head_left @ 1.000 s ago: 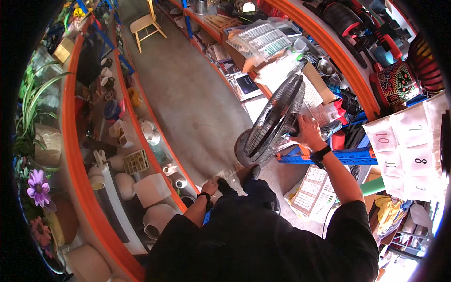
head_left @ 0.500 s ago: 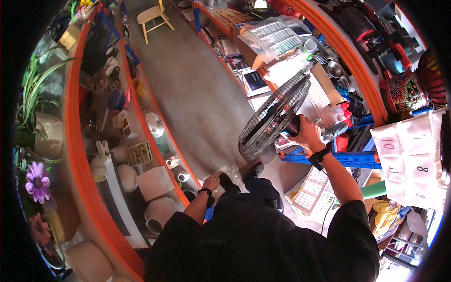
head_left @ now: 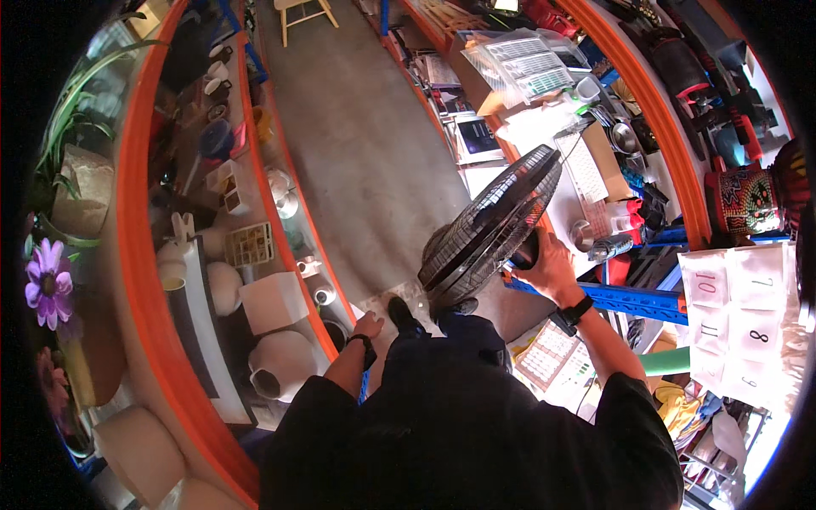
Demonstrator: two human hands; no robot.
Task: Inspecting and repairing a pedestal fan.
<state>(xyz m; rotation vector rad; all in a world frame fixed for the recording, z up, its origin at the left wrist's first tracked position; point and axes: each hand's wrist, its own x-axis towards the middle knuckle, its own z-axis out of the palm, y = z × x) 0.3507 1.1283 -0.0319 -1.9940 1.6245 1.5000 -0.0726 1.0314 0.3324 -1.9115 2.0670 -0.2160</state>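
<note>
A black fan head (head_left: 493, 223) with a round wire cage is tilted edge-on in front of me, over the aisle and beside the right shelf. My right hand (head_left: 551, 270) is closed around the dark motor housing (head_left: 525, 252) at its back. Whatever stand or pole is below the housing is hidden. Down at my left side, my left hand (head_left: 367, 326) hangs by the edge of the left shelf. Its fingers look loosely bent and slightly apart, with nothing visible in them.
Orange-beamed shelves line both sides. The left shelf (head_left: 316, 316) carries white vases (head_left: 283, 364) and cups. Stationery, a white keyboard (head_left: 585, 168) and metal bowls crowd the right one. A wooden chair (head_left: 304, 19) stands far down the aisle (head_left: 361, 161). Numbered white pockets (head_left: 739, 319) hang at right.
My view has shifted, and the chair now sits higher in the picture. The fan, still in my right hand, has swung slightly left at its lower end. My left hand sits slightly farther left.
</note>
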